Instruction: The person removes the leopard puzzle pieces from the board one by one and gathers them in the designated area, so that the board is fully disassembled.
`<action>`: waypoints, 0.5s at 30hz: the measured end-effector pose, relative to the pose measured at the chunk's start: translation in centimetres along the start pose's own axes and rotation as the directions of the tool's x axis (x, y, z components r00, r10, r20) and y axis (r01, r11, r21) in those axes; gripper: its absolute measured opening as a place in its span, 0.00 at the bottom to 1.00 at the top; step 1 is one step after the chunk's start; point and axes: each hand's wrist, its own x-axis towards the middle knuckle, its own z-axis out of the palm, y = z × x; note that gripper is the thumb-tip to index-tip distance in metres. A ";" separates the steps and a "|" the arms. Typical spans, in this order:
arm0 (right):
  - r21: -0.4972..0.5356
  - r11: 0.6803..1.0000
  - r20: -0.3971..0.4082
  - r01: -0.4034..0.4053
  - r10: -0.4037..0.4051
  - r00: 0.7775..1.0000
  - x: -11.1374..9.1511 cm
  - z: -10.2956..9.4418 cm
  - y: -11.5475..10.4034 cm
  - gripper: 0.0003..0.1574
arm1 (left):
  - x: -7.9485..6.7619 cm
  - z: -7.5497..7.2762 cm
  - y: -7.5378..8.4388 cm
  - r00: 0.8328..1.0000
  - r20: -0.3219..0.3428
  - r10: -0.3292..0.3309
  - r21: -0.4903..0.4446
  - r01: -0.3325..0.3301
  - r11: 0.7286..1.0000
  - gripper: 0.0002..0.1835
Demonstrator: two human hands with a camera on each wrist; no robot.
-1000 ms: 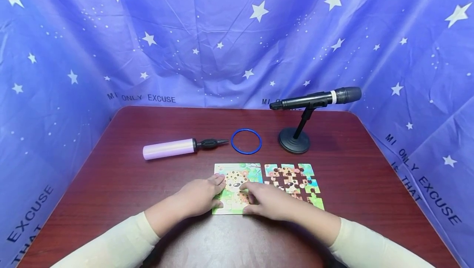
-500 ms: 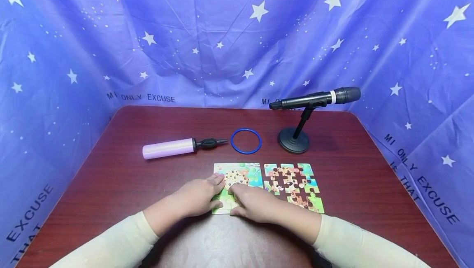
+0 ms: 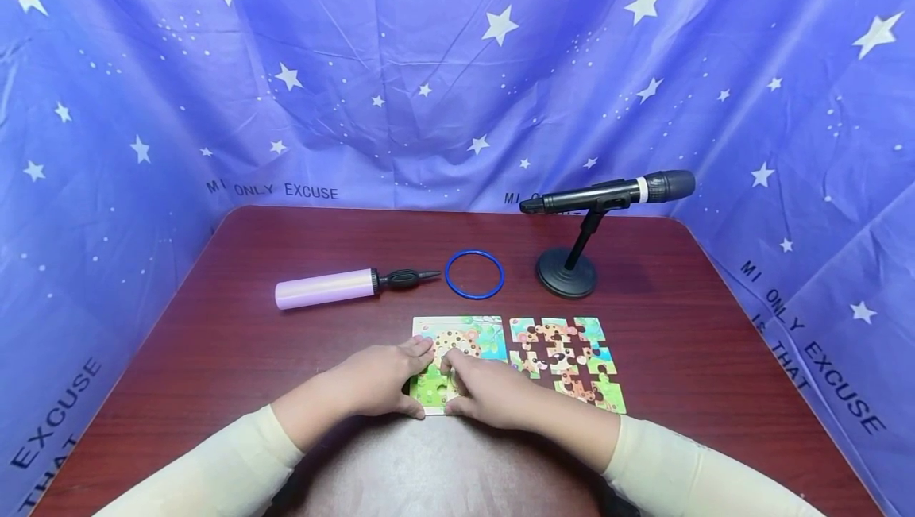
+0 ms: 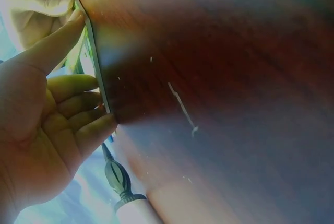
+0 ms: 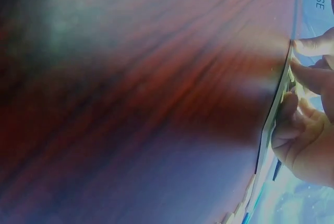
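A jigsaw puzzle board [image 3: 489, 349] with a spotted animal picture lies flat on the table. My left hand [image 3: 382, 380] rests along its left side, fingers fairly straight and thumb at the near edge; the left wrist view shows its fingertips [image 4: 107, 125] at the board's rim. Over the board's near half, my right hand [image 3: 493, 394] has bent fingers and pinches a jigsaw piece, mostly hidden behind them. A piece-shaped outline shows in the green corner between the hands. Close on the right lies a group of spread jigsaw pieces [image 3: 561, 356], partly behind the right forearm.
A lilac hand pump [image 3: 325, 289] with a black nozzle lies at the left behind the board. Beside its tip is a blue ring [image 3: 475, 274]. A black microphone [image 3: 615, 193] sits on a round-based stand [image 3: 566, 272] at the back right. Starry blue cloth surrounds the table.
The right hand has moved left over the board, and its fingers have bent closer together. Brighter green and a piece outline now show at the near left corner. The left hand has barely shifted.
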 end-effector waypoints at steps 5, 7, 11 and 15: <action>0.092 0.996 -0.063 0.017 -0.011 0.998 0.4 -0.1 0.1 0.11 | 0.1 0.0 0.0 1.000 0.001 -0.004 -0.001 0.004 1.000 0.48; 0.119 0.993 -0.084 0.023 -0.013 0.996 0.5 -0.3 0.2 0.08 | 0.1 0.0 0.0 1.000 0.001 -0.005 -0.001 0.005 1.000 0.49; 0.200 0.979 -0.083 0.023 -0.006 0.997 0.5 -0.6 0.3 0.08 | 0.0 0.0 0.0 1.000 -0.003 -0.003 -0.001 0.003 1.000 0.49; 0.343 0.939 -0.051 0.005 0.014 0.999 0.1 -1.2 0.9 0.07 | 0.0 0.0 0.0 1.000 -0.003 -0.005 -0.007 0.005 1.000 0.48</action>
